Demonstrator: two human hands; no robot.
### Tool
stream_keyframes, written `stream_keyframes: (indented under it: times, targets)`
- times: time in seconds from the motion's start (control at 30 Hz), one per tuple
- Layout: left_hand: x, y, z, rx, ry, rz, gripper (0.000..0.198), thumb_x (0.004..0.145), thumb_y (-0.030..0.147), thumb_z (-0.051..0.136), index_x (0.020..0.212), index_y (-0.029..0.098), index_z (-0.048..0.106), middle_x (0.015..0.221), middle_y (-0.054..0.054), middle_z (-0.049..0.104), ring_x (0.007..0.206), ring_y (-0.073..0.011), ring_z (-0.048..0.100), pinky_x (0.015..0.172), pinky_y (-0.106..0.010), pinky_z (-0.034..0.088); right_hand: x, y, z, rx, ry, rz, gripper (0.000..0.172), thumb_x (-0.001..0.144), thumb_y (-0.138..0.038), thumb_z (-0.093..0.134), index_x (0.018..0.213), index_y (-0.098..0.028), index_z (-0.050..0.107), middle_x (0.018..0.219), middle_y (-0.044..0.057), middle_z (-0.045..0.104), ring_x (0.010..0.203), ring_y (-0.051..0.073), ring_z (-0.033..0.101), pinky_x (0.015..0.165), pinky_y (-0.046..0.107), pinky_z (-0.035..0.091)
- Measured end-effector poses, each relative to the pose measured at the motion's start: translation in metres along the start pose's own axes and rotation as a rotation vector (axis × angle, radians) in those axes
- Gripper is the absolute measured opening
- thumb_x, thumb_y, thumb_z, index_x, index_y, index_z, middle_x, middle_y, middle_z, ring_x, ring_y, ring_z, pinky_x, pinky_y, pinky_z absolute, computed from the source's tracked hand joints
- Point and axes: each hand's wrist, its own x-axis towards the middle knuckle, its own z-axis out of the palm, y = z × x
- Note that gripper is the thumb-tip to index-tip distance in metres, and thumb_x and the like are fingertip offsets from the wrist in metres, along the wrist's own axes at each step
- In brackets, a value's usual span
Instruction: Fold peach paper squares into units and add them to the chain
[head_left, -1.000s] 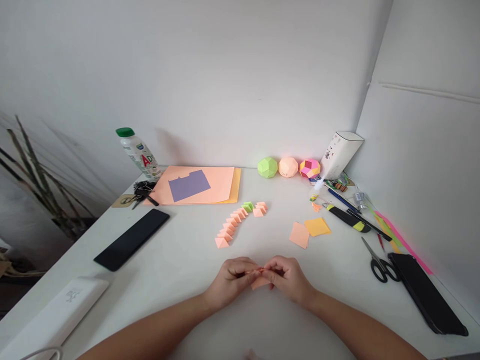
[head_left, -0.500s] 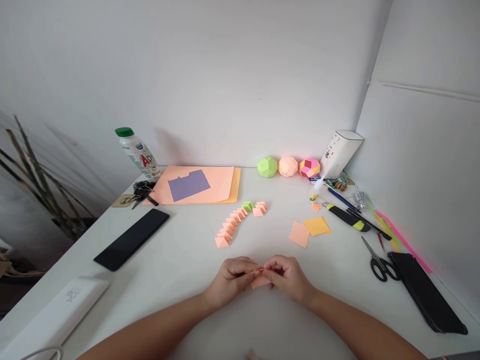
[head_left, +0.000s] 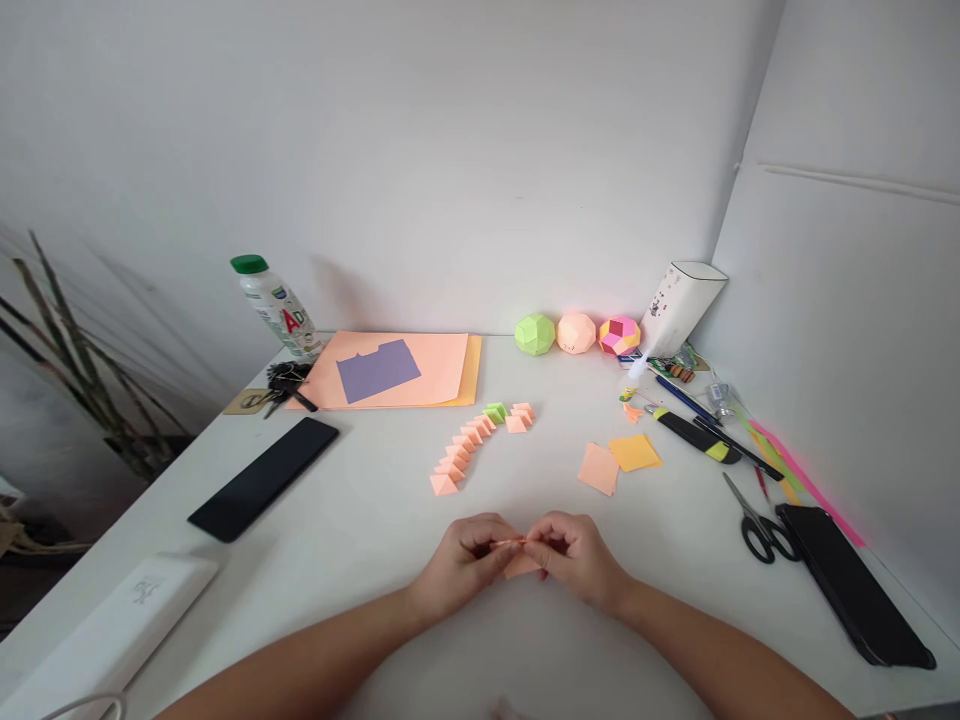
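Observation:
My left hand (head_left: 472,562) and my right hand (head_left: 574,556) meet at the middle front of the table, both pinching one small piece of peach paper (head_left: 522,566). The thumbs and fingertips press along its upper edge, where it looks folded; my fingers hide much of it. Beyond my hands runs a curved row of folded peach paper pieces (head_left: 459,458), with green folded pieces (head_left: 495,411) at its far end. A few more peach folded pieces (head_left: 517,424) stand just right of those. Square peach sheets (head_left: 598,470) and yellow sheets (head_left: 634,453) lie flat to the right.
Scissors (head_left: 761,530), a black case (head_left: 855,585) and a box cutter (head_left: 694,435) lie at right. Paper balls (head_left: 576,334) line the wall. At left are a black phone (head_left: 264,478), a white device (head_left: 112,640), a bottle (head_left: 277,305) and large peach sheets (head_left: 442,370).
My fingertips have shifted very slightly along the peach paper's upper edge, and a bit more of that edge shows by my left fingers. Everything else stays in place.

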Motion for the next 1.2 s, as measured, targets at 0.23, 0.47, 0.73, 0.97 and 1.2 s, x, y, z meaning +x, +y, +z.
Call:
stream_keyframes:
  times: [0.23,0.47,0.73,0.97,1.2]
  targets:
    - [-0.002,0.0,0.0,0.088,-0.001,-0.019,0.028,0.085,0.031,0.053,0.07,0.013,0.068,0.061,-0.003,0.059,0.056,-0.0116,0.05,0.052,-0.021,0.039,0.0,-0.003,0.002,-0.166,-0.013,-0.118,0.015,0.08,-0.026,0.054,0.068,-0.017,0.054,0.058,-0.003,0.049,0.05,0.009,0.042,0.047,0.021,0.034]
    - [-0.002,0.007,0.001,-0.023,-0.021,-0.08,0.032,0.082,0.038,0.055,0.064,0.014,0.065,0.049,0.002,0.049,0.042,-0.0074,0.038,0.041,-0.02,0.03,-0.001,-0.006,0.0,-0.204,-0.043,-0.144,0.016,0.08,-0.025,0.052,0.066,-0.018,0.052,0.059,-0.003,0.047,0.052,0.01,0.04,0.048,0.022,0.032]
    - [-0.002,0.002,0.003,0.081,-0.029,-0.111,0.052,0.083,0.05,0.047,0.046,0.018,0.03,0.04,0.005,0.034,0.04,-0.0065,0.03,0.039,-0.02,0.021,-0.003,-0.007,-0.003,0.0,-0.16,0.026,0.02,0.083,-0.033,0.054,0.071,-0.018,0.048,0.061,-0.002,0.052,0.055,0.012,0.052,0.05,0.022,0.039]
    - [0.0,0.001,0.0,-0.016,-0.013,-0.079,0.046,0.089,0.046,0.039,0.054,0.016,0.041,0.052,0.003,0.044,0.049,-0.0087,0.041,0.047,-0.021,0.033,-0.004,-0.012,-0.006,0.047,-0.187,0.052,0.024,0.087,-0.039,0.049,0.075,-0.018,0.044,0.061,-0.003,0.052,0.057,0.013,0.055,0.052,0.023,0.04]
    - [0.001,0.001,0.002,-0.112,-0.08,-0.063,0.03,0.084,0.041,0.052,0.068,0.015,0.05,0.065,0.0,0.053,0.059,-0.0111,0.047,0.055,-0.023,0.037,-0.003,-0.003,-0.003,-0.097,-0.187,0.006,0.024,0.087,-0.037,0.047,0.071,-0.019,0.043,0.06,-0.004,0.048,0.053,0.012,0.051,0.047,0.021,0.038]
